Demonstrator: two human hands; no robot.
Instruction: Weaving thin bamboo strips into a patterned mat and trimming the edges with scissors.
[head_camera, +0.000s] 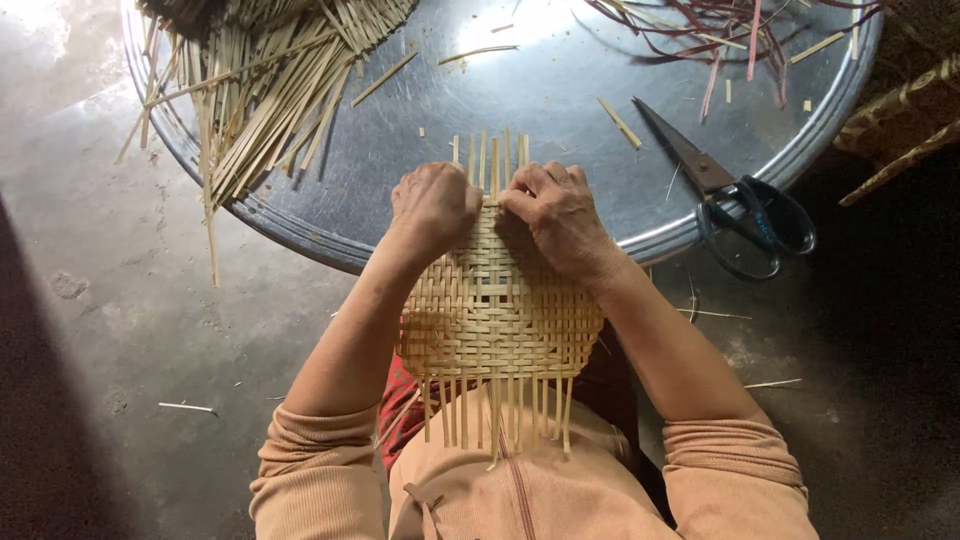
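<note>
A half-woven piece of pale bamboo strips lies between my arms, its loose ends sticking out at the far side and toward my chest. My left hand presses on its far left edge with the fingers curled over the weave. My right hand grips the far right edge, fingertips pinching strips near the middle. The far edge of the weave rests on the rim of a large round metal tray.
A pile of loose bamboo strips covers the tray's left side. Reddish strips lie at its far right. Black-handled scissors hang over the tray's right rim. Grey concrete floor with scattered slivers surrounds the tray.
</note>
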